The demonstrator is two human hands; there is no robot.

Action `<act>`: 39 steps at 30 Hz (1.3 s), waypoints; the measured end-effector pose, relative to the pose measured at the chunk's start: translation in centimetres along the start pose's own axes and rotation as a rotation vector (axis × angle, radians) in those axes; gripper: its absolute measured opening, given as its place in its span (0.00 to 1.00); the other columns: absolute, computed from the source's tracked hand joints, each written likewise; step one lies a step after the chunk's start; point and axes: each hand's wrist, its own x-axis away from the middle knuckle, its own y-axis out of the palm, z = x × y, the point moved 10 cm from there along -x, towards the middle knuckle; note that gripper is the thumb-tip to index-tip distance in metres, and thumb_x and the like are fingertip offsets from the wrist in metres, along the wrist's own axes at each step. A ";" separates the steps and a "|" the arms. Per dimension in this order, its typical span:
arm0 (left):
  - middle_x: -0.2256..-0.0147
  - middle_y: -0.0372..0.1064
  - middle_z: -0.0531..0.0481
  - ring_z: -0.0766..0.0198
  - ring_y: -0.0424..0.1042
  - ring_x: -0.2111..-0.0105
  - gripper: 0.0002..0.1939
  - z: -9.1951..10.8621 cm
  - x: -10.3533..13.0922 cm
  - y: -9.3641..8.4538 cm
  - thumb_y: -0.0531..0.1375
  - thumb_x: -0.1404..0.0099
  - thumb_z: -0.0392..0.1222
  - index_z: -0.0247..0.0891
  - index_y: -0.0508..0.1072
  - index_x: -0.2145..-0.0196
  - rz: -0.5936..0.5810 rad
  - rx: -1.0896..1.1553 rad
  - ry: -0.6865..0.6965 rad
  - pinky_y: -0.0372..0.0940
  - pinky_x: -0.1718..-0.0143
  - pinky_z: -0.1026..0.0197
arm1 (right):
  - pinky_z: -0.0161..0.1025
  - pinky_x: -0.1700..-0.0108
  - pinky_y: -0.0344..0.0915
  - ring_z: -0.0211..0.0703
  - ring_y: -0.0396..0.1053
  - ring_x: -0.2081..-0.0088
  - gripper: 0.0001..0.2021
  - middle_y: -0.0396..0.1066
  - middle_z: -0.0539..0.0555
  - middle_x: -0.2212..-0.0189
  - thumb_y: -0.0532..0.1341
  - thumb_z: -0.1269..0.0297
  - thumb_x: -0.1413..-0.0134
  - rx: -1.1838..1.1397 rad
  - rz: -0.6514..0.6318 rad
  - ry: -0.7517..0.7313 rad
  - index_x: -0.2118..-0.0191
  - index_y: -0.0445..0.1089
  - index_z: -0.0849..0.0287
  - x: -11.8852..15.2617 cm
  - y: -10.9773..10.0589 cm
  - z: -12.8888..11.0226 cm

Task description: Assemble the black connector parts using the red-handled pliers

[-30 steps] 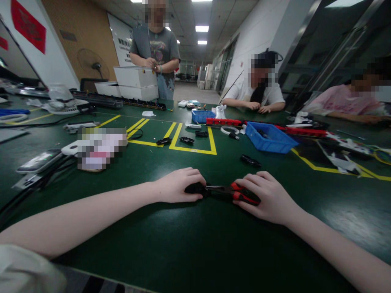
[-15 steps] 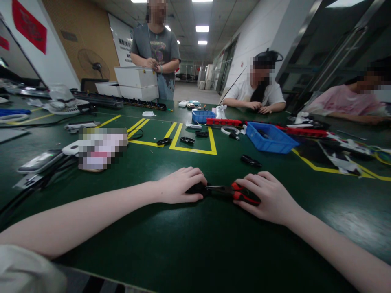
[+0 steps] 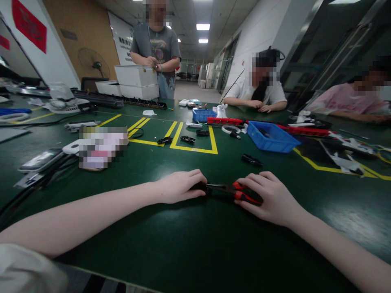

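Note:
My right hand (image 3: 265, 197) is closed round the red and black handles of a pair of long-nose pliers (image 3: 240, 192). Their metal jaws point left and reach the small black part (image 3: 200, 186) under my left hand (image 3: 183, 186). That hand's fingers and thumb pinch the part near the table surface, covering most of it, so its exact kind is hidden. Whether the jaw tips grip the part or only touch it, I cannot tell. Beyond the pliers lies a loose black part (image 3: 252, 159), shaped like a connector.
Several black connector-like pieces (image 3: 187, 139) lie by yellow tape on the green table (image 3: 171, 244). A blue bin (image 3: 271, 140) stands to the right, a smaller blue bin (image 3: 204, 114) farther back. At left are a phone (image 3: 102, 150) and black cables (image 3: 45, 179). Three people are across the table.
Both hands stay almost in place. The fingers of my left hand have curled slightly, and the pliers have shifted a touch to the right; the view has moved a little.

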 end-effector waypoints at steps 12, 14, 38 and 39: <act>0.55 0.70 0.47 0.59 0.72 0.60 0.17 -0.6 0.0 0.0 0.63 0.32 0.51 0.39 0.69 0.52 -0.027 0.084 -0.035 0.66 0.63 0.61 | 0.47 0.58 0.66 0.47 0.74 0.62 0.19 0.78 0.56 0.60 0.65 0.50 0.43 -0.116 -0.075 0.088 0.51 0.71 0.56 0.2 1.1 0.6; 0.55 0.69 0.47 0.60 0.72 0.60 0.16 -0.6 0.0 0.0 0.63 0.31 0.50 0.39 0.69 0.52 -0.023 0.102 -0.027 0.66 0.63 0.61 | 0.47 0.58 0.67 0.47 0.74 0.62 0.19 0.78 0.56 0.60 0.65 0.50 0.44 -0.131 -0.090 0.102 0.51 0.71 0.56 0.2 1.2 0.7; 0.55 0.71 0.47 0.60 0.73 0.59 0.16 -0.4 0.2 -0.1 0.62 0.30 0.48 0.39 0.68 0.49 -0.011 0.193 -0.005 0.65 0.62 0.60 | 0.42 0.65 0.72 0.46 0.73 0.65 0.18 0.74 0.59 0.61 0.64 0.53 0.43 -0.014 0.033 0.015 0.51 0.70 0.59 0.4 -0.1 -0.3; 0.55 0.71 0.46 0.60 0.72 0.59 0.16 -0.4 0.2 -0.1 0.63 0.31 0.47 0.39 0.68 0.50 -0.013 0.197 0.000 0.66 0.61 0.60 | 0.42 0.65 0.72 0.46 0.73 0.65 0.18 0.74 0.59 0.61 0.64 0.53 0.43 -0.014 0.033 0.012 0.51 0.70 0.59 0.4 -0.1 -0.3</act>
